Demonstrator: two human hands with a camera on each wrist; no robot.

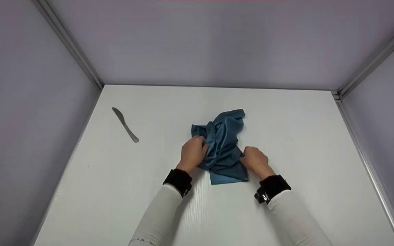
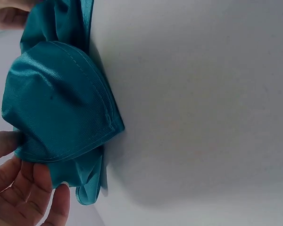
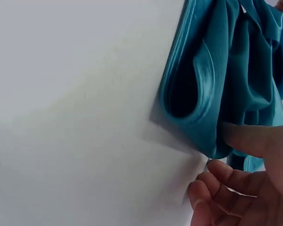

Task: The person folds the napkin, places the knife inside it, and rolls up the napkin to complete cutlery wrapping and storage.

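Note:
A crumpled teal cloth (image 1: pixel 224 140) lies in the middle of the white table (image 1: pixel 303 136). My left hand (image 1: pixel 193 152) grips its bunched left side; in the left wrist view the thumb and curled fingers of this hand (image 2: pixel 23 188) hold a hemmed fold of the cloth (image 2: pixel 61 108). At the cloth's right edge my right hand (image 1: pixel 255 160) pinches the fabric. The right wrist view shows that hand (image 3: pixel 240 179) with its thumb pressed on a looped fold of the cloth (image 3: pixel 226 75) and its fingers curled underneath. Both arms wear white sleeves and black wrist bands.
A metal table knife (image 1: pixel 125 124) lies at the far left of the table, apart from the cloth. Grey-lilac walls with metal corner rails (image 1: pixel 80 54) close in the table at the left, back and right.

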